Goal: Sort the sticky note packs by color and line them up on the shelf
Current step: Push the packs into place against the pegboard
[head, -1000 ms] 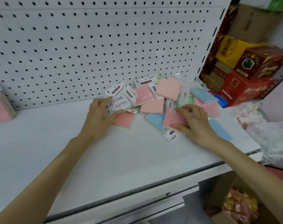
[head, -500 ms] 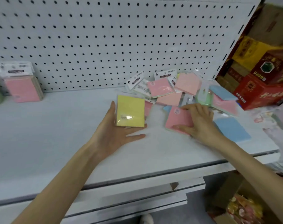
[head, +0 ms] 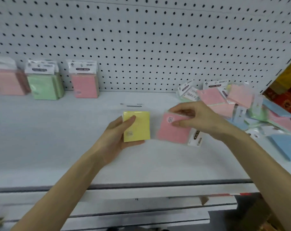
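Note:
My left hand [head: 115,137] grips a yellow sticky note pack [head: 138,127] above the middle of the white shelf [head: 58,147]. Beside it, my right hand [head: 196,119] holds a pink pack [head: 171,132] by its top edge, its white header card hanging at the lower right. A loose pile of pink, blue and green packs [head: 238,104] lies at the right end of the shelf. Three packs stand against the pegboard at the left: pink [head: 8,80], green [head: 43,82] and pink [head: 84,80].
The white pegboard [head: 141,39] backs the shelf. Red and yellow cartons [head: 287,90] stand just past the shelf's right end. A blue pack [head: 286,147] lies near the right front edge. A lower shelf edge [head: 141,214] shows below.
The view has swung left, showing the standing packs. My left hand has lifted the yellow pack out of the pile, and my right hand has raised the pink pack off the shelf and leftward.

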